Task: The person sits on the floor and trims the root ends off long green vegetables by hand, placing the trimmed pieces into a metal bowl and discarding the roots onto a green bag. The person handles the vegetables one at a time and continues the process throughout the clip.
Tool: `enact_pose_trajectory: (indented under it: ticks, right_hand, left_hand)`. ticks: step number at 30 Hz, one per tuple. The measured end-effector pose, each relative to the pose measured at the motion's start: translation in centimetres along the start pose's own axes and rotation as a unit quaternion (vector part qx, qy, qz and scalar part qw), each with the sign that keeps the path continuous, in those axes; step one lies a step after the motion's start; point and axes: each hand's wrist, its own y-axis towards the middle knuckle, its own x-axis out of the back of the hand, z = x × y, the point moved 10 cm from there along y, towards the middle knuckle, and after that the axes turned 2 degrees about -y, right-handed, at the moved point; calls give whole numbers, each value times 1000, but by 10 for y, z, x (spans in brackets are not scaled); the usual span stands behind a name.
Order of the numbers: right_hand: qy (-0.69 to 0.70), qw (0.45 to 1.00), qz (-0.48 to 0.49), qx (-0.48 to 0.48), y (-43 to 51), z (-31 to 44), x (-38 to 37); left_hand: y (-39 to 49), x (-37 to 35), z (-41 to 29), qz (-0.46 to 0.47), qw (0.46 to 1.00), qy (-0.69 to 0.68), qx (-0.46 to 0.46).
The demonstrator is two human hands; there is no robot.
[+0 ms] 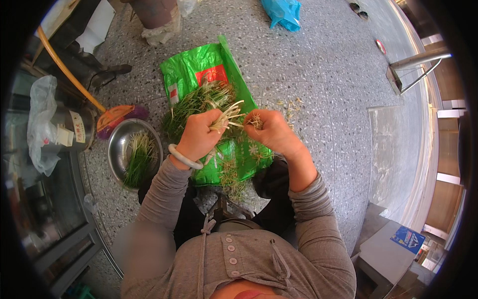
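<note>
My left hand point(199, 136), with a pale bangle at its wrist, is closed around a small bunch of chives point(229, 116) whose white stem ends point right. Close beside it, my right hand point(276, 130) pinches a tuft of dry, brownish root ends point(255, 121). Both hands are above a green woven plastic bag point(194, 59) laid flat on the floor. A heap of loose chives point(198, 99) covers the bag's middle. Root scraps point(231, 177) are strewn over its near part. To the left, a steel basin point(115, 149) holds a bundle of chives point(140, 160).
Behind the basin leans a broom with a yellow handle point(71, 69). A metal cylinder point(87, 127) with a clear plastic bag point(41, 123) stands at left. Ahead lie a blue plastic bag point(285, 15) and a brown pot point(155, 13). More scraps point(290, 108) lie right of the green bag.
</note>
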Motion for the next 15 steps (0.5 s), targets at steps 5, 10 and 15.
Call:
enact_pose_trajectory:
  ticks: [5, 10, 15]
  right_hand:
    - [-1, 999, -21, 27, 2, 3, 0]
    - [195, 976, -67, -71, 0, -15, 2]
    - [381, 915, -99, -83, -1, -12, 15]
  left_hand:
    - [0, 0, -2, 9, 1000, -2, -5]
    - [0, -5, -1, 18, 999, -45, -2]
    - [-3, -10, 11, 46, 991, -114, 47]
